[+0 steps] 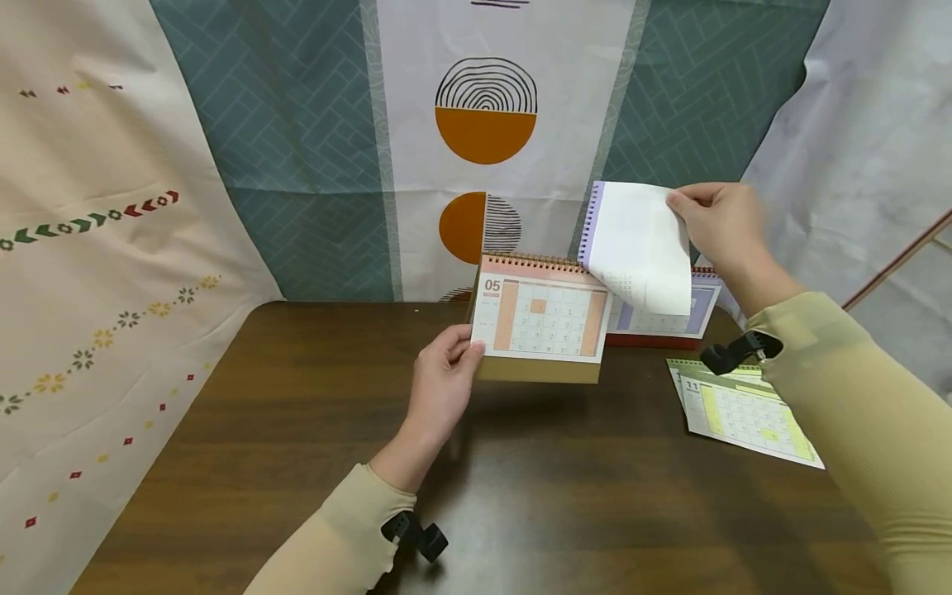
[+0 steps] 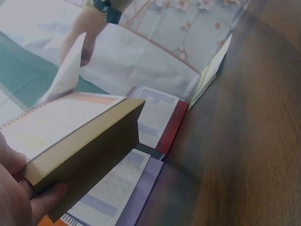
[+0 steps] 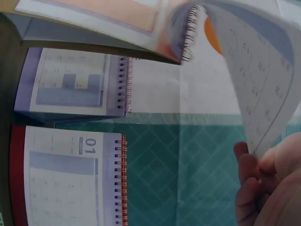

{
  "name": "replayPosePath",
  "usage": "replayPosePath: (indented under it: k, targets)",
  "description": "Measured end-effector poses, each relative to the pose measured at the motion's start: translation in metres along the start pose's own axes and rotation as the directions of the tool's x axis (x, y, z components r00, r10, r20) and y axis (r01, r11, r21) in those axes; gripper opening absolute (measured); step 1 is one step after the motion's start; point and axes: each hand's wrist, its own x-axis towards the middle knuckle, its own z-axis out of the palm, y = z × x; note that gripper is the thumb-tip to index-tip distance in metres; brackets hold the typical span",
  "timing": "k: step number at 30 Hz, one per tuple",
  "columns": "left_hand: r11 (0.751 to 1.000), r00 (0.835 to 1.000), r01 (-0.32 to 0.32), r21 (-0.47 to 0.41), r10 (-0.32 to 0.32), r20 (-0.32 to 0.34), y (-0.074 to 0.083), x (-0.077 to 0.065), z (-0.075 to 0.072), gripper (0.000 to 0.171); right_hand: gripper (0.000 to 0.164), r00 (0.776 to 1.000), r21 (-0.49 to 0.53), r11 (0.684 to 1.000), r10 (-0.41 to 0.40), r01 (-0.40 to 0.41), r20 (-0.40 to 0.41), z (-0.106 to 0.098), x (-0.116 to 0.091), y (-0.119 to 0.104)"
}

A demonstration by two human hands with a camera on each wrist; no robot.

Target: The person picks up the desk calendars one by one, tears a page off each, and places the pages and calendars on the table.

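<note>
My left hand (image 1: 442, 384) grips the lower left side of a desk calendar (image 1: 550, 318) with a gold base, held up over the table and showing page 05 in orange. Between thumb and fingers, my right hand (image 1: 721, 219) pinches the corner of a white calendar page (image 1: 643, 231) with a purple punched edge. That page curves down and overlaps the gold calendar's upper right corner. From the right wrist view, the page's printed side (image 3: 256, 75) faces the camera, its far end beside the spiral binding (image 3: 189, 35) of the held calendar.
Behind the held calendar stand a red-based calendar (image 3: 70, 176) showing 01 and a purple-based calendar (image 3: 70, 82). Loose green and yellow calendar pages (image 1: 744, 413), the top one marked 11, lie on the wooden table (image 1: 312, 413) at right. Patterned cloth (image 1: 297, 124) hangs behind the table.
</note>
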Motion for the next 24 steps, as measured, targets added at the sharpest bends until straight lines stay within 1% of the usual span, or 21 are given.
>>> replayPosePath:
  k: [4, 10, 15, 16, 19, 21, 24]
  targets:
    - [1.0, 1.0, 0.001, -0.002, -0.001, 0.003, 0.003, 0.0, 0.0, 0.019, 0.053, 0.999, 0.041, 0.998, 0.046, -0.045, -0.002, -0.015, 0.001, 0.012]
    - [1.0, 0.999, -0.013, 0.01, 0.013, 0.032, 0.001, -0.002, 0.001, 0.018, 0.054, 0.995, 0.066, 0.993, 0.098, -0.096, -0.024, -0.027, 0.003, 0.027]
    - [1.0, 1.0, 0.005, -0.02, -0.005, 0.018, -0.002, -0.002, 0.001, 0.018, 0.057, 0.981, 0.089, 0.981, 0.179, -0.173, -0.069, -0.047, 0.005, 0.049]
    - [1.0, 1.0, 0.006, -0.019, -0.005, 0.017, -0.002, -0.002, 0.001, 0.018, 0.058, 0.976, 0.089, 0.976, 0.205, -0.199, -0.066, -0.052, 0.004, 0.054]
    - [1.0, 0.999, -0.003, -0.005, 0.003, 0.037, 0.0, -0.002, 0.002, 0.018, 0.061, 0.968, 0.06, 0.968, 0.246, -0.243, -0.055, -0.061, 0.003, 0.068]
    - [1.0, 0.998, -0.009, 0.01, 0.008, 0.062, 0.001, -0.002, 0.004, 0.018, 0.062, 0.966, 0.033, 0.967, 0.253, -0.252, -0.051, -0.063, 0.003, 0.075]
    - [1.0, 0.996, -0.017, 0.024, 0.015, 0.082, 0.0, -0.004, 0.006, 0.018, 0.063, 0.967, 0.019, 0.968, 0.249, -0.249, -0.052, -0.061, 0.003, 0.084]
